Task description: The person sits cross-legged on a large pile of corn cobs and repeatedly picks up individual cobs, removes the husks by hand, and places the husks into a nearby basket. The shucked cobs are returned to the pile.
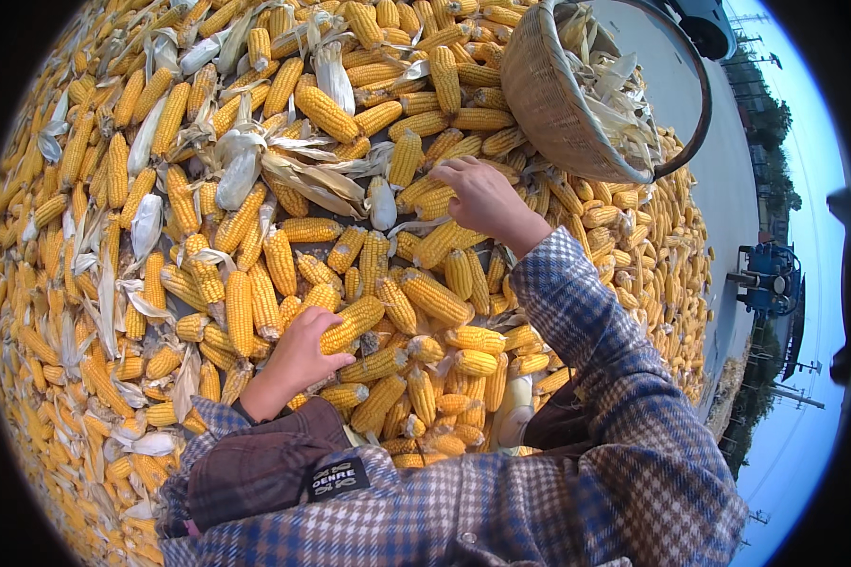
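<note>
My left hand (298, 359) is low in the middle of the pile, its thumb and fingers on either side of the end of a yellow corn cob (353, 324). The cob is husked and points up to the right. Farther off and to the right, my right hand (490, 200) hangs over the pile with bent fingers spread toward the left. Below its fingertips lie husked cobs (433, 202); no cob shows in its grasp. Dry pale husks (314, 181) lie among the cobs to the left of my right hand.
A woven basket (548, 94) with a dark curved handle stands on the pile at the far right, holding dry husks (603, 90). Corn cobs (95, 312) spread widely to the left. Beyond the pile runs grey pavement (728, 161), with a blue vehicle (769, 279) parked on it.
</note>
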The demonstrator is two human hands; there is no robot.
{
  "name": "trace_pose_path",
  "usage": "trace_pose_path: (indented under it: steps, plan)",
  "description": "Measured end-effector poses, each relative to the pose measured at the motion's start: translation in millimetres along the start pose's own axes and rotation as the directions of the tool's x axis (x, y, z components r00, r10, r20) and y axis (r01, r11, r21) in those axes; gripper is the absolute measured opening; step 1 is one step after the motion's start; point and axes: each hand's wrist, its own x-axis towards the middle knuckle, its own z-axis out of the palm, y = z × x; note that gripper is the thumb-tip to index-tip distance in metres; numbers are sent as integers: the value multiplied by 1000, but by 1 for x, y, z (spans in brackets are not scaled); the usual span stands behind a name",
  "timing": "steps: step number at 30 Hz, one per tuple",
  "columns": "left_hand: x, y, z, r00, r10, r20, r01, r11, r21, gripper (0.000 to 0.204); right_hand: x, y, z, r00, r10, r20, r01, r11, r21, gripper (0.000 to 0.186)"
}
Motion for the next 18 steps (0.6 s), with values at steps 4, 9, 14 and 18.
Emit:
trace_pose_path:
  steps: [4,9,14,18]
  plan:
    - [-7,-4,1,995,22,-93,-22,1000,8,55,11,16,75,939,239,248,-221,970,-97,69]
    - [-11,-7,-1,995,-66,-77,62,997,-52,49,-30,49,74,759,388,523,-457,890,3,75]
    - [-10,-5,-1,997,-3,-79,1,999,-37,45,-89,80,45,389,352,851,-224,932,-283,59]
    - [-8,-3,-1,998,-29,-54,26,999,-39,43,-71,75,72,815,299,496,-300,951,-80,58]
